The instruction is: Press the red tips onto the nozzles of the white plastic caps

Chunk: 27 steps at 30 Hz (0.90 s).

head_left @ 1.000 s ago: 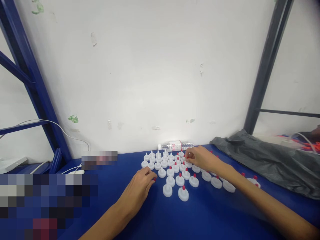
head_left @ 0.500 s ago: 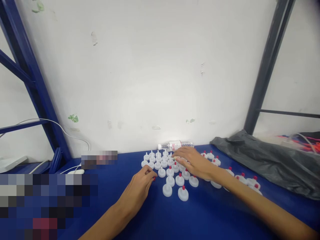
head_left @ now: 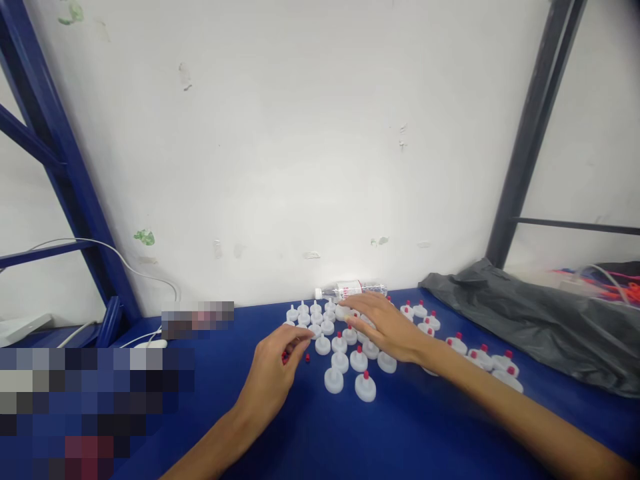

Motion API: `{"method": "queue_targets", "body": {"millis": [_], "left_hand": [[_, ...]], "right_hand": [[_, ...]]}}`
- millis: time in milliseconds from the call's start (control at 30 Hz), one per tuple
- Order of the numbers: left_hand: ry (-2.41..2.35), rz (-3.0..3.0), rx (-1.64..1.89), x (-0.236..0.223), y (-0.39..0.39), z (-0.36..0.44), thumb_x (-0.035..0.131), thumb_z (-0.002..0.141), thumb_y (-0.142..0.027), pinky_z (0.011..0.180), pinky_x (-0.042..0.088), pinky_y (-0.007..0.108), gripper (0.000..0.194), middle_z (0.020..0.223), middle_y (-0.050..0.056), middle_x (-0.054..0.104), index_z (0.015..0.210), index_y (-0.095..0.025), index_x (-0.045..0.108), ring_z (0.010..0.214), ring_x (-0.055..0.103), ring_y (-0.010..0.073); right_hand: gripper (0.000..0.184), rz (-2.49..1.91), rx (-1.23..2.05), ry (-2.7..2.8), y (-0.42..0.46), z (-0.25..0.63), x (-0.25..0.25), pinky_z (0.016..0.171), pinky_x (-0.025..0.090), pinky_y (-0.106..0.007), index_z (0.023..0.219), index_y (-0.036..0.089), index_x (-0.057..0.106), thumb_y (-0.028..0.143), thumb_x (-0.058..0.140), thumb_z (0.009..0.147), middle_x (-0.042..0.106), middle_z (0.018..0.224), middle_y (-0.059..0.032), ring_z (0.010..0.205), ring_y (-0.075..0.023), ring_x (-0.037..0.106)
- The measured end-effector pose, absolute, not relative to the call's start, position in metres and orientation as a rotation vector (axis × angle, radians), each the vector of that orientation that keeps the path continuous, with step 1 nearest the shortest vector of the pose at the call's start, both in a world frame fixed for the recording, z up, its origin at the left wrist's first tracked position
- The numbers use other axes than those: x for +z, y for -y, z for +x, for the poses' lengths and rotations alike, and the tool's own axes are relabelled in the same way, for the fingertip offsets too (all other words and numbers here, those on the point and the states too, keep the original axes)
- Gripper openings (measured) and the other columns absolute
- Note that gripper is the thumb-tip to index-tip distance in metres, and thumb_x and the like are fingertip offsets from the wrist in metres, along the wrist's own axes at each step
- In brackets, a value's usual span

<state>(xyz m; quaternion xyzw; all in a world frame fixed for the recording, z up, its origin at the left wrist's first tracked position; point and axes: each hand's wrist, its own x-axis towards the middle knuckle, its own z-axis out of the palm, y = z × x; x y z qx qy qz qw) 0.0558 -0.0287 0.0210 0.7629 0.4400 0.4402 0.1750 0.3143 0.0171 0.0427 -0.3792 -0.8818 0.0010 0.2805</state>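
Note:
My left hand (head_left: 277,357) is over the left side of a group of white nozzle caps, thumb and forefinger pinched together beside a nozzle cap (head_left: 323,345). Whatever lies between those fingertips is too small to make out. Small red tips (head_left: 308,359) lie on the blue table by this hand, some partly hidden under it. Over the back of the group, my right hand (head_left: 387,327) has its fingers stretched out and its thumb apart, near a white nozzle cap (head_left: 343,312). Several caps wear red tips, such as the front one (head_left: 365,387); others show bare white nozzles.
A clear plastic bottle (head_left: 350,289) lies on its side against the wall. Further nozzle caps with red tips (head_left: 481,358) stand to the right. Beyond them is a dark grey plastic sheet (head_left: 500,317). White cables (head_left: 150,270) hang by the blue frame post (head_left: 80,173) at left.
My left hand has risen slightly from the table, uncovering red tips beneath it, and its fingertips now reach toward the bare nozzle caps. My right hand has barely moved.

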Motion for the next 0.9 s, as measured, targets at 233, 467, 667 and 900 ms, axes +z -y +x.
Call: {"method": "queue_targets", "body": {"millis": [233,467,667,900], "left_hand": [[-1.077,1.546,1.364,0.029,0.028,0.059,0.072,0.081,-0.044,0.070,0.055,0.028,0.033,0.091,0.007,0.074,0.098,-0.016,0.070,0.084,0.071,0.0215],[-1.026,1.528,1.363,0.035,0.036,0.066,0.079,0.074,-0.046,0.063,0.055,0.026,0.036,0.087,0.007,0.073,0.091,-0.015,0.071,0.075,0.068,0.0182],[-1.002,1.501,1.294,0.037,0.038,0.067,0.080,0.073,-0.048,0.064,0.054,0.027,0.040,0.087,0.008,0.073,0.091,-0.014,0.071,0.072,0.066,0.0175],[-0.793,1.296,1.129,0.039,0.044,0.066,0.076,0.078,-0.039,0.082,0.054,0.033,0.050,0.118,0.012,0.066,0.123,-0.020,0.063,0.102,0.064,0.0229]], "right_hand": [[0.020,-0.639,-0.195,2.407,0.005,0.296,0.045,0.089,0.051,-0.037,0.118,0.022,0.056,0.028,0.046,0.102,0.067,0.112,-0.0095,0.103,-0.0214,0.064],[0.005,-0.574,-0.166,2.498,0.021,0.280,0.042,0.086,0.048,-0.035,0.102,0.021,0.052,0.023,0.047,0.101,0.068,0.098,-0.0059,0.094,-0.0192,0.062],[0.004,-0.493,-0.176,2.460,0.021,0.281,0.041,0.085,0.049,-0.035,0.100,0.020,0.053,0.022,0.049,0.101,0.068,0.097,-0.0065,0.093,-0.0185,0.064],[0.003,-0.280,-0.286,2.300,0.025,0.277,0.041,0.089,0.050,-0.036,0.097,0.020,0.056,0.017,0.054,0.098,0.072,0.105,-0.0073,0.106,-0.0185,0.063]]}}
